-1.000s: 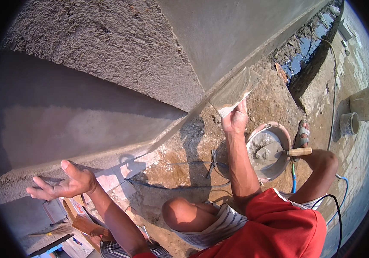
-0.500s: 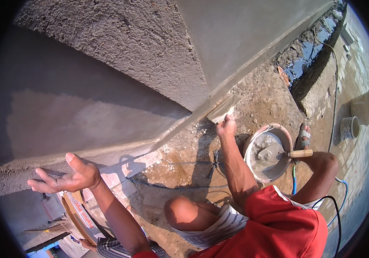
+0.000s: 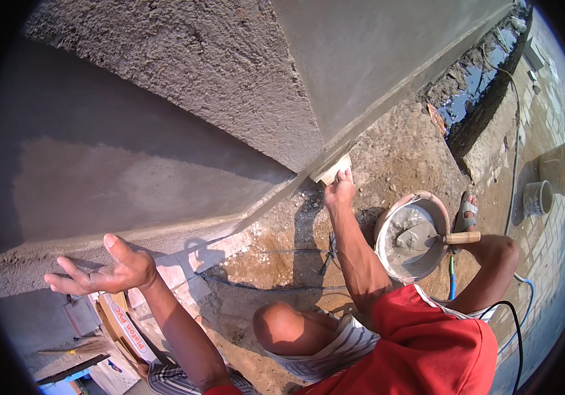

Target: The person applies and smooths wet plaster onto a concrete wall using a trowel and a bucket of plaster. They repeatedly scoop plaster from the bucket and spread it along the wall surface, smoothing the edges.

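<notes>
My right hand [image 3: 340, 189] grips a small plastering float [image 3: 330, 172] and presses it against the bottom edge of the grey plastered wall [image 3: 388, 59], where the wall meets the dirt ground. Most of the float is hidden under the wall's edge. My left hand [image 3: 101, 273] is open with fingers spread, its palm resting on the rough ledge of the darker smooth wall section [image 3: 131, 184] at the left. It holds nothing. I am crouched, with my bare knee [image 3: 282, 329] below my right arm.
A round pan of wet mortar [image 3: 421, 263] with a wooden-handled trowel [image 3: 437, 238] in it sits right of my right arm. Past it are a sandalled foot [image 3: 467, 212], two pale buckets [image 3: 538, 196], a dark water trench [image 3: 470, 108], a blue hose [image 3: 452, 284] and cardboard boxes [image 3: 121, 322].
My right hand has slid the float down and left along the wall's bottom edge, so less of the float shows. My left hand stays open on the ledge.
</notes>
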A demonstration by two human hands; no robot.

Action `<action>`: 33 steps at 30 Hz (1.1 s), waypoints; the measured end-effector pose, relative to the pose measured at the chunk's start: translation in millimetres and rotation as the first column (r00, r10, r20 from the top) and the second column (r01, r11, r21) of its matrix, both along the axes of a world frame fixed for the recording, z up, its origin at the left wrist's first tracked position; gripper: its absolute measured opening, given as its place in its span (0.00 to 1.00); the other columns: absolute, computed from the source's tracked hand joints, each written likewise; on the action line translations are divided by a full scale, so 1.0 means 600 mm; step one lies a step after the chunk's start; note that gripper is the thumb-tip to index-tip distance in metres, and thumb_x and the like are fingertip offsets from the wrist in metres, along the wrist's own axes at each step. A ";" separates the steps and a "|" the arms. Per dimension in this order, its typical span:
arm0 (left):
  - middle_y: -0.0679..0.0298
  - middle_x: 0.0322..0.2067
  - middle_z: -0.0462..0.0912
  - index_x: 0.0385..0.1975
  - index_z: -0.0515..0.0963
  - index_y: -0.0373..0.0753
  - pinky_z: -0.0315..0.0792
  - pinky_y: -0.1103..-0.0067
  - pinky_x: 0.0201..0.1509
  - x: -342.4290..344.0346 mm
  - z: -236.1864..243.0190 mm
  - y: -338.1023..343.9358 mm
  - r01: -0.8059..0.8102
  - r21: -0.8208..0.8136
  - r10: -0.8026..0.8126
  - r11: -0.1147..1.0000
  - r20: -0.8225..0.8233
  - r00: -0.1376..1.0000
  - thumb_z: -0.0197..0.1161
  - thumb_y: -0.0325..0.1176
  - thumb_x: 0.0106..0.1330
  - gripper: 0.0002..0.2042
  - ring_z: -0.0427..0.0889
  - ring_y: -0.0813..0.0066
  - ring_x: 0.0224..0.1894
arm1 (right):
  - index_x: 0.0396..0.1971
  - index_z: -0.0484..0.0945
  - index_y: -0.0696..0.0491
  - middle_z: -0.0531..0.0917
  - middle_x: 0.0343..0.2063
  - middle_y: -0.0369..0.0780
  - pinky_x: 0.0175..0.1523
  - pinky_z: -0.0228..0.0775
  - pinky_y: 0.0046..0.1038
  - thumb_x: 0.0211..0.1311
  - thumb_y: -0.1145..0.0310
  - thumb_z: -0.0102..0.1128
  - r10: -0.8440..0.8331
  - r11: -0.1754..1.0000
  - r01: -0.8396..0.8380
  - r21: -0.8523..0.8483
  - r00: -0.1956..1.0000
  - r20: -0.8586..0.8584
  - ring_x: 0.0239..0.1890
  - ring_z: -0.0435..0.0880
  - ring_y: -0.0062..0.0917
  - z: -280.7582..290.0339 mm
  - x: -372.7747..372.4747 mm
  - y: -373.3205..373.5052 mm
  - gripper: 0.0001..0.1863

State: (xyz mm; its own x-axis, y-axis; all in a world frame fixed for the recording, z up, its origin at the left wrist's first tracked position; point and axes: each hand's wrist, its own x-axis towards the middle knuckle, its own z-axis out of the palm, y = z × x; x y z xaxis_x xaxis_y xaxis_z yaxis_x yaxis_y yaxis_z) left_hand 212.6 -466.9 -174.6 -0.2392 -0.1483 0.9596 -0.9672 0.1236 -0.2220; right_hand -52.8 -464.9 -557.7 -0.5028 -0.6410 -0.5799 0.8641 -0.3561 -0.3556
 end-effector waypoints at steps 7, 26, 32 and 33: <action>0.47 0.64 0.50 0.57 0.63 0.35 0.42 0.48 0.65 -0.002 0.002 -0.003 0.000 -0.020 0.001 1.000 0.047 0.999 0.61 0.39 0.51 0.32 0.41 0.46 0.68 | 0.61 0.58 0.56 0.68 0.57 0.43 0.64 0.60 0.37 0.64 0.78 0.37 -0.011 0.972 0.035 -0.233 0.994 0.105 0.58 0.69 0.33 0.163 -0.022 0.021 0.24; 0.46 0.63 0.51 0.58 0.58 0.32 0.48 0.51 0.65 -0.010 -0.007 -0.015 0.014 -0.044 -0.010 0.999 0.094 0.995 0.63 0.40 0.56 0.33 0.48 0.48 0.67 | 0.55 0.65 0.54 0.75 0.50 0.40 0.59 0.66 0.43 0.66 0.74 0.40 0.024 0.998 -0.028 -0.065 0.998 -0.059 0.53 0.74 0.32 -0.067 -0.423 -0.050 0.18; 0.45 0.64 0.46 0.62 0.50 0.33 0.56 0.53 0.64 0.004 0.000 -0.004 -0.086 -0.008 0.086 0.996 0.094 0.992 0.65 0.39 0.55 0.39 0.52 0.45 0.65 | 0.51 0.68 0.54 0.78 0.46 0.39 0.56 0.70 0.42 0.66 0.74 0.42 0.069 0.993 -0.067 -0.095 0.998 0.008 0.48 0.77 0.30 -0.088 -0.394 -0.085 0.15; 0.45 0.64 0.45 0.62 0.50 0.32 0.56 0.53 0.64 -0.005 -0.004 -0.009 0.019 -0.006 -0.019 1.000 0.006 1.000 0.65 0.39 0.54 0.39 0.53 0.45 0.64 | 0.51 0.68 0.54 0.78 0.46 0.39 0.56 0.69 0.42 0.66 0.74 0.42 0.063 0.994 -0.064 -0.093 0.998 -0.008 0.48 0.77 0.30 -0.097 -0.397 -0.086 0.15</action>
